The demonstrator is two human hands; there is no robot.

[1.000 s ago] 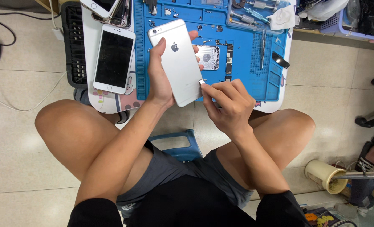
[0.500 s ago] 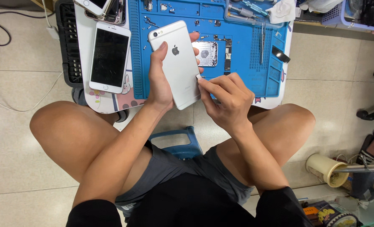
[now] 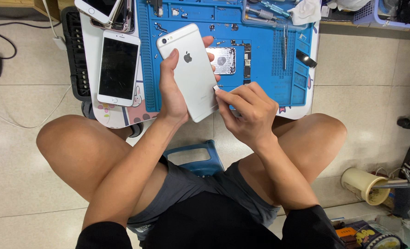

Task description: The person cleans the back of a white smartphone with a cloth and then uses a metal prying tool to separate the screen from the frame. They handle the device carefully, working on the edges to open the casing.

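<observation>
Blue mat (image 3: 265, 69), one silver phone (image 3: 190, 71) in left-hand fingers (image 3: 170, 74), right fingers (image 3: 225, 97) pinched at its edge

Pale beige floor tiles (image 3: 25, 184) with thin grout lines reflect soft, even light. A low white table (image 3: 89, 60) carries a blue ribbed work mat (image 3: 260, 37). A small blue plastic stool (image 3: 196, 159) stands beneath.

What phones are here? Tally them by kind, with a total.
silver phone, in the left hand: 1
white-fronted phone, screen up: 1
opened phone shell on the blue mat: 1
top phone of the pile at the far edge: 1
Total: 4; the pile underneath is too hidden to count.
</observation>
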